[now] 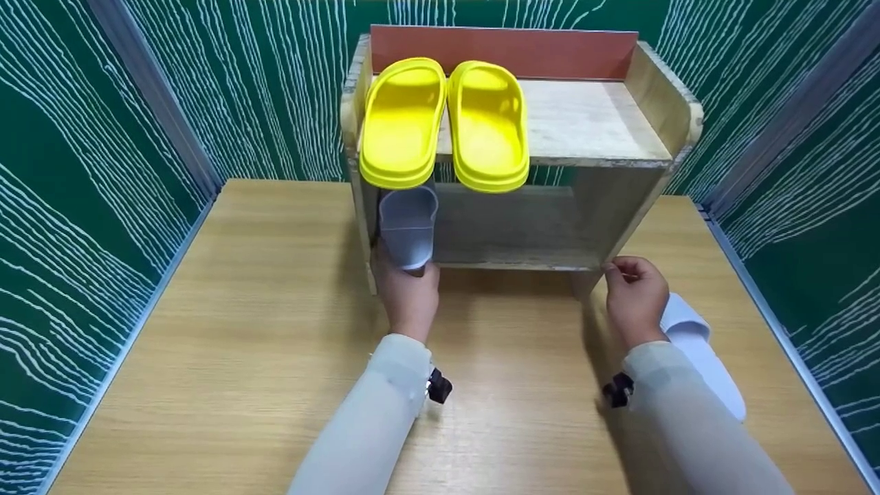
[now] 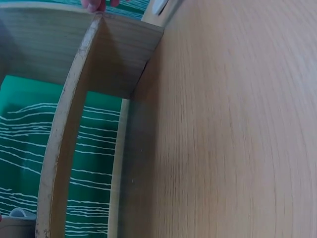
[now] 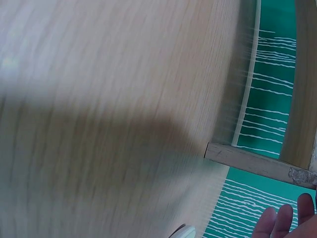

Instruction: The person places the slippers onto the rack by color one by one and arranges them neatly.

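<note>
Sleeve [image 1: 687, 412] over pale slipper [image 1: 708, 357], left fingers [image 1: 382, 262] around grey slipper [image 1: 408, 216], right fingers' [image 3: 283, 218] grip unclear

The right hand [image 3: 306, 227] is beside the right side of the shelf [image 3: 252, 162], three fingers apart; the frame cuts off the rest. Far off stands a green wall [image 3: 270, 198] with white wavy lines. Table [image 3: 109, 54] spreads near, partly shadowed. A pale slipper [image 3: 186, 232] peeks in, right.

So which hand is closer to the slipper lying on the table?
Right. The right hand is just beside that white slipper; the left hand is farther away, at the left of the shelf, holding the grey slipper.
</note>
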The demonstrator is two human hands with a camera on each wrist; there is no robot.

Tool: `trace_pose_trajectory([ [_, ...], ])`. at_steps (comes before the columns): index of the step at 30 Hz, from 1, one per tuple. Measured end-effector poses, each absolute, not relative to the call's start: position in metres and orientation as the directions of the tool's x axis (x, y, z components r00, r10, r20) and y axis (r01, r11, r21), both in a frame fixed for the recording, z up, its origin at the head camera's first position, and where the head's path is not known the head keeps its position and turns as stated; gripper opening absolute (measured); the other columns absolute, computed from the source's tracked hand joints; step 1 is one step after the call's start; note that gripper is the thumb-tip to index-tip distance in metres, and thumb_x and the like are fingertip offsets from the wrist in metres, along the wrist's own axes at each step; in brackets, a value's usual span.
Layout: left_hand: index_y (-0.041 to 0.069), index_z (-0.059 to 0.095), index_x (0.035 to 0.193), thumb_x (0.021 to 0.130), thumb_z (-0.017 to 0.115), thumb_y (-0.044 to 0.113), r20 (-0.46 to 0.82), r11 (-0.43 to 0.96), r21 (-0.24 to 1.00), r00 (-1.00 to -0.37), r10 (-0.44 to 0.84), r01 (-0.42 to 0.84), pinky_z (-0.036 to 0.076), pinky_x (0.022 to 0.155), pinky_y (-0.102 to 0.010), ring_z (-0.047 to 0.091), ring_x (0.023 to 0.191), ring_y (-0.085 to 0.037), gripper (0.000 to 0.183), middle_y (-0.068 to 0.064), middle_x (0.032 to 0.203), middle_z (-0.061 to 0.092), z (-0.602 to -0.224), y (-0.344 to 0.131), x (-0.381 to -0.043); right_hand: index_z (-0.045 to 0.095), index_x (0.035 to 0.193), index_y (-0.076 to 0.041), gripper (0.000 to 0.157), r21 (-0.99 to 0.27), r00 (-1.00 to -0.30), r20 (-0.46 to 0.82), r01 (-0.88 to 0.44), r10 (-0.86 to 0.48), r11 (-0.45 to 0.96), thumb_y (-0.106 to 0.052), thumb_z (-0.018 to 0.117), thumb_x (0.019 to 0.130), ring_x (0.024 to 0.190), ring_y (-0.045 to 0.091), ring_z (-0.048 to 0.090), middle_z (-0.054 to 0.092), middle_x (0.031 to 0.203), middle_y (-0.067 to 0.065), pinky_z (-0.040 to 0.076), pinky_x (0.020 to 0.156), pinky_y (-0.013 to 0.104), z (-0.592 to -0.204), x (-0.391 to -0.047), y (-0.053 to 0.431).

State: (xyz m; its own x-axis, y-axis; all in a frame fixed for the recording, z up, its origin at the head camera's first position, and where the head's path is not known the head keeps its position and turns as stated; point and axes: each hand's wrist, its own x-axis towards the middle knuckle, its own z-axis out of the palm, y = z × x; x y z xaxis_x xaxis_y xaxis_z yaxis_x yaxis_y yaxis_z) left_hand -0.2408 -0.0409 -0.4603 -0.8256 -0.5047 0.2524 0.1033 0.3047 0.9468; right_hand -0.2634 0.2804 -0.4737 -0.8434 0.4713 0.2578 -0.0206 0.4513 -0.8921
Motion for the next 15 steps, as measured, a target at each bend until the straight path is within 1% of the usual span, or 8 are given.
trace_pose_trajectory([
  [4,0.006,0.047,0.151,0.087,0.077,0.007,0.287,0.290,0.945,-0.814,-0.505,0.153,0.048,0.112,-0.044,0.058,0.123,-0.025,0.071,-0.009,0.137,0.058,-0.463,-0.043,-0.241,0.073,0.103,0.000,0.014,-0.898,-0.844,0.252,-0.022,0.474,0.439,-0.014,0.071,0.100,0.086,0.004,0.059,0.064,0.088,-0.013,0.049,0.077,0.017,-0.474,-0.263,0.279],
  [7,0.003,0.051,0.148,0.086,0.078,0.007,0.332,0.317,0.930,-0.792,-0.512,0.184,0.049,0.111,-0.045,0.060,0.122,-0.027,0.068,-0.012,0.134,0.062,-0.467,-0.045,-0.241,0.074,0.101,-0.003,0.012,-0.898,-0.844,0.251,-0.021,0.474,0.440,-0.014,0.071,0.100,0.085,0.003,0.059,0.064,0.088,-0.014,0.049,0.076,0.017,-0.476,-0.263,0.279],
  [10,0.003,0.052,0.149,0.086,0.082,0.010,0.356,0.356,0.917,-0.775,-0.522,0.182,0.046,0.115,-0.046,0.058,0.129,-0.030,0.070,-0.015,0.140,0.059,-0.469,-0.046,-0.239,0.074,0.099,-0.005,0.010,-0.888,-0.844,0.258,-0.016,0.470,0.459,-0.014,0.071,0.100,0.084,0.002,0.058,0.064,0.087,-0.012,0.048,0.078,0.017,-0.478,-0.263,0.279],
  [15,0.005,0.045,0.155,0.086,0.086,0.015,0.322,0.345,0.926,-0.794,-0.516,0.151,0.042,0.120,-0.045,0.053,0.137,-0.031,0.081,-0.017,0.151,0.050,-0.473,-0.046,-0.235,0.073,0.099,-0.005,0.009,-0.895,-0.844,0.243,-0.005,0.478,0.446,-0.014,0.070,0.100,0.087,0.003,0.059,0.065,0.090,-0.010,0.049,0.082,0.017,-0.479,-0.263,0.279],
])
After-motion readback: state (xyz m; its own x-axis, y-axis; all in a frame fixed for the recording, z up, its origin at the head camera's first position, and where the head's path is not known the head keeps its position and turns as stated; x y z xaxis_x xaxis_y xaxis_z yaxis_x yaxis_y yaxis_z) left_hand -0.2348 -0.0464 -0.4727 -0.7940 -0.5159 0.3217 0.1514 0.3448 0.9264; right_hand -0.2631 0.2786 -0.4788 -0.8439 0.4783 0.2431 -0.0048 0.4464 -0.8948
